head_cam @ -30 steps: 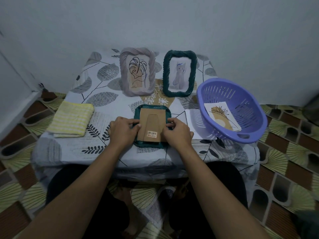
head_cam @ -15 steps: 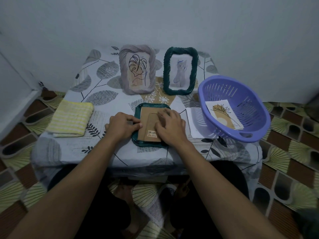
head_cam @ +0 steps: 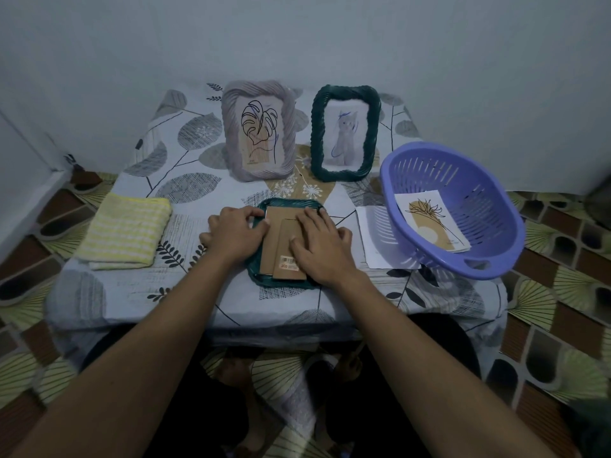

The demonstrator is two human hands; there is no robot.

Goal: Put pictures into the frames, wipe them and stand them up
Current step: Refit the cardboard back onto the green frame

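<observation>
- The face-down green frame [head_cam: 256, 277] lies at the table's [head_cam: 185, 292] near centre, under both hands, its long axis pointing away from us.
- Our left hand [head_cam: 234, 231] pinches the backing board [head_cam: 274, 241] at its left edge.
- Our right hand [head_cam: 319, 246] lies spread flat on its right half.

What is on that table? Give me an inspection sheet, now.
Surface: table under a leaf-print cloth.
Job's things: teal frame face down, cardboard backing up; grey frame and dark green frame stand filled at the back; loose picture in the purple basket; folded yellow cloth at left.
Clutter: white paper partly under the basket.
Hands: left hand pinches the backing's upper left corner; right hand presses flat on it.
Cables: nothing seen.
Surroundings: grey wall, patterned floor.
</observation>
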